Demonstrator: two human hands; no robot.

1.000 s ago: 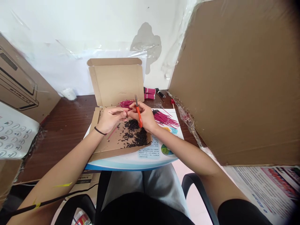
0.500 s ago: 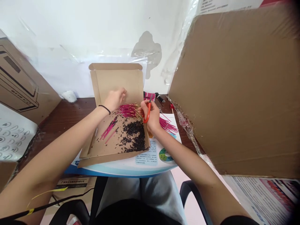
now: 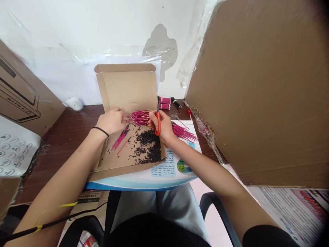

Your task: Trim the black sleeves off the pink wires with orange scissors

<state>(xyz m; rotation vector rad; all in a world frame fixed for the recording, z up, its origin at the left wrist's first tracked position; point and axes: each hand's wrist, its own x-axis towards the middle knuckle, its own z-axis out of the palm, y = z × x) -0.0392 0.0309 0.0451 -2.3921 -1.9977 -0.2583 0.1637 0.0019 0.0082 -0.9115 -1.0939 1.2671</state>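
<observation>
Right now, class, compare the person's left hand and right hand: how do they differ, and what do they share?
The right hand grips orange-handled scissors with the blades pointing up, while the left hand shows no tool. The left hand alone has a black wristband. Both hands sit at the open cardboard box, on either side of a bunch of pink sticks.

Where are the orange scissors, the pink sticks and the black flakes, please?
Orange scissors [image 3: 158, 124], head view, on the handle.
Pink sticks [image 3: 140, 117], head view, on the bunch's middle.
Black flakes [image 3: 148, 145], head view, on the pile's centre.
</observation>
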